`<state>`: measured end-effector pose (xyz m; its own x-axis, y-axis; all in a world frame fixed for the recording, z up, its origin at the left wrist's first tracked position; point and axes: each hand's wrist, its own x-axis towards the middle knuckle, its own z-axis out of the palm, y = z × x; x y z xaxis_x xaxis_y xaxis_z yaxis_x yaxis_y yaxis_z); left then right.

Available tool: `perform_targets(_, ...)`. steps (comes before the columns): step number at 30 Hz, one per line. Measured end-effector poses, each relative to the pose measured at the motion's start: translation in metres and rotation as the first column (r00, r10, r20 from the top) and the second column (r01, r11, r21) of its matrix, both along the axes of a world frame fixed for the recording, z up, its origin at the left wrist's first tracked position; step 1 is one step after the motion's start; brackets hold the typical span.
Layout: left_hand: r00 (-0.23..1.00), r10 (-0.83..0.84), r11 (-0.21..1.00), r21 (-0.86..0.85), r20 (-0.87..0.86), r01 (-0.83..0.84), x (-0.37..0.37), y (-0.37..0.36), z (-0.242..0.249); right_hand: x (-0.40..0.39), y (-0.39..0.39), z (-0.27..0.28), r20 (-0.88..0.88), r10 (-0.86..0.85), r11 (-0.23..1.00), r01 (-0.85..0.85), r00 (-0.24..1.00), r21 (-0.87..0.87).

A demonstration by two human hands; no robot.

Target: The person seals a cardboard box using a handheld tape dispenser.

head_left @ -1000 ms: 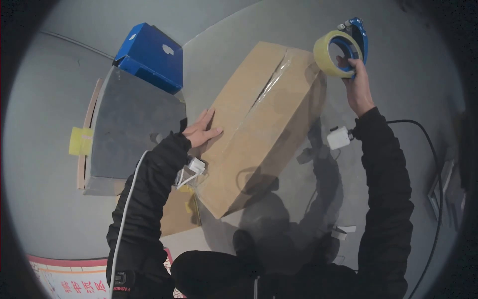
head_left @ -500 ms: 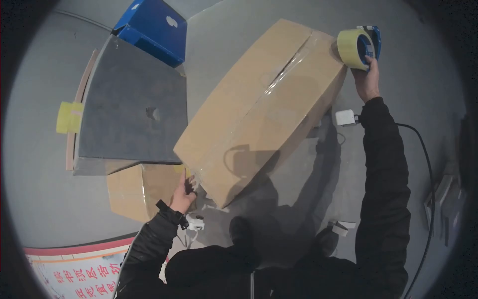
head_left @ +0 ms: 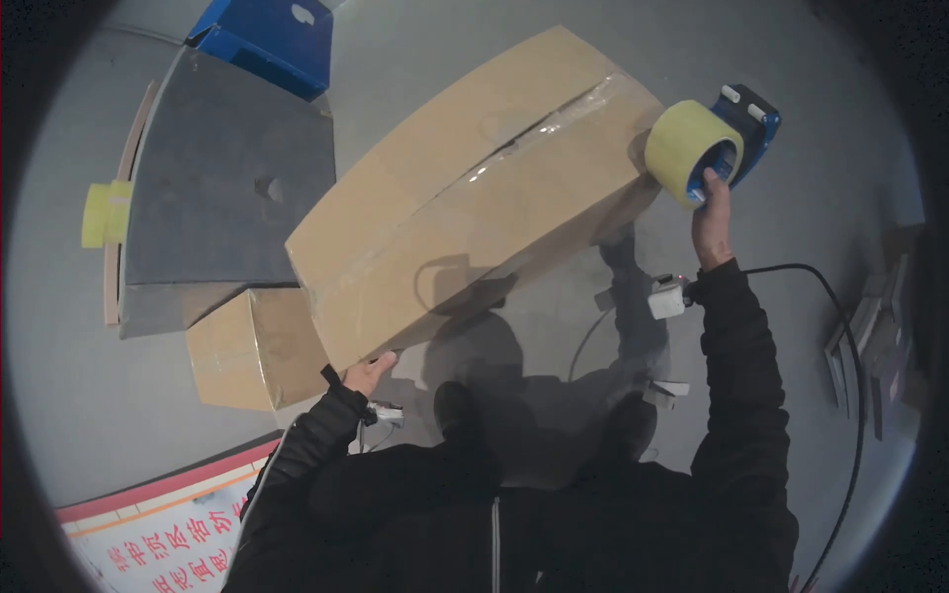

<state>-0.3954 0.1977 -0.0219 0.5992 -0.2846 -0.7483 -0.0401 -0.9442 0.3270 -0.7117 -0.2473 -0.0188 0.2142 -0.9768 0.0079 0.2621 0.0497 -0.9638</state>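
A long cardboard box (head_left: 465, 198) lies at a slant in the middle, clear tape along its partly gapped top seam. My left hand (head_left: 370, 374) is at its near left corner, the thumb along the bottom edge and the other fingers hidden under the box. My right hand (head_left: 714, 222) is closed on a tape dispenser (head_left: 759, 124) with a large yellowish tape roll (head_left: 682, 143), the thumb at the roll's hub. In this view the roll overlaps the box's far right end. A white device (head_left: 669, 296) with a black cable is at my right wrist.
A dark grey panel-topped box (head_left: 227, 188) is at the left, with a blue box (head_left: 272, 44) behind it and a yellow tape roll (head_left: 104, 214) at its side. A smaller cardboard box (head_left: 232, 351) sits near my left arm. A poster (head_left: 173, 534) with red characters lies at lower left.
My left hand has gone from a pointing pose beside the box's near corner to its bottom edge. The long box has turned slightly. My right hand and the dispenser have come nearer and tilted.
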Motion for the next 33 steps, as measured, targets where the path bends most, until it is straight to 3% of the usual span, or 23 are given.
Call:
perform_targets(6,0.980,-0.046,0.971,-0.221,0.196,0.090,0.020,0.013,-0.018,0.007,0.009,0.024,-0.132,0.081,0.996,-0.084,0.988,-0.015)
perform_targets(9,0.905,-0.073,0.901,-0.360,0.419,0.240,0.022,0.007,-0.018,-0.005,0.019,0.027,-0.188,0.133,0.982,-0.155,0.973,-0.106)
perform_targets(12,0.898,0.114,0.845,-0.517,0.426,0.138,0.056,0.008,-0.010,-0.006,0.022,0.051,-0.259,0.171,0.937,-0.238,0.951,-0.257)
perform_targets(15,0.899,0.146,0.814,-0.567,0.414,0.129,0.070,0.000,0.008,-0.004,0.020,0.057,-0.347,0.152,0.911,-0.267,0.925,-0.315)
perform_targets(21,0.804,0.029,0.868,-0.414,0.594,0.275,0.059,-0.019,0.028,-0.005,0.017,0.040,-0.313,0.141,0.943,-0.223,0.939,-0.247)
perform_targets(26,0.937,0.066,0.808,-0.569,0.342,0.151,0.057,-0.019,0.039,-0.007,0.008,0.031,-0.061,0.075,0.970,-0.087,0.995,-0.227)
perform_targets(30,0.962,0.163,0.764,-0.645,0.217,0.016,0.049,-0.029,0.049,-0.017,0.004,0.014,0.054,0.016,0.988,-0.007,0.998,-0.156)
perform_targets(33,0.913,0.408,0.568,-0.777,-0.020,-0.271,0.048,-0.053,0.073,-0.026,0.000,0.007,0.086,0.031,0.997,-0.024,0.996,-0.077)
